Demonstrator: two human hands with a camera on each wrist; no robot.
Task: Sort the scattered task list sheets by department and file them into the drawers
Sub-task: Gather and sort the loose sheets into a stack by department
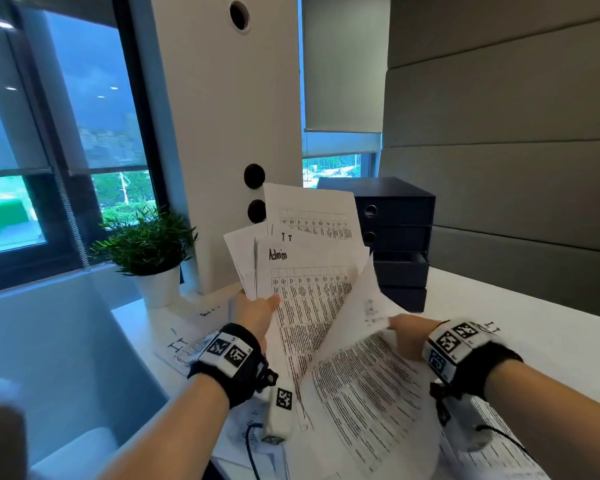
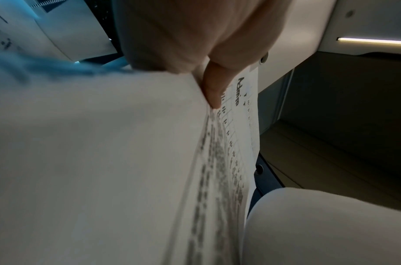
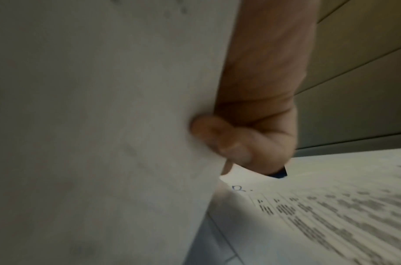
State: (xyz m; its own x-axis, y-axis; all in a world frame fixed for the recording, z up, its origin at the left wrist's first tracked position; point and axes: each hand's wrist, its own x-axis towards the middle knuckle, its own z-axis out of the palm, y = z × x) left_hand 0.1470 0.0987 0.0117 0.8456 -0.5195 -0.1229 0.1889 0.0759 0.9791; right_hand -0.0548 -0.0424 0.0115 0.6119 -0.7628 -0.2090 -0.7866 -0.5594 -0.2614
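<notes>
My left hand [image 1: 257, 311] grips a fanned stack of task sheets [image 1: 309, 271] held upright over the desk; the front sheet reads "Admin" [image 1: 278, 254], and one behind it shows "IT". In the left wrist view the thumb [image 2: 214, 86] presses on the stack's edge beside the "Admin" heading [image 2: 239, 91]. My right hand [image 1: 407, 336] pinches a curled sheet [image 1: 368, 375] that bends down toward me; its fingers [image 3: 229, 141] curl round the paper's edge [image 3: 126, 125]. A dark drawer unit [image 1: 395, 237] stands behind the sheets, with one lower drawer slightly out.
More sheets lie on the white desk [image 1: 534, 323]: at the left [image 1: 184, 344], and at the right [image 3: 330, 215] under my right wrist. A potted plant [image 1: 149, 251] stands at the back left beside a white pillar [image 1: 229, 133]. A grey panelled wall is on the right.
</notes>
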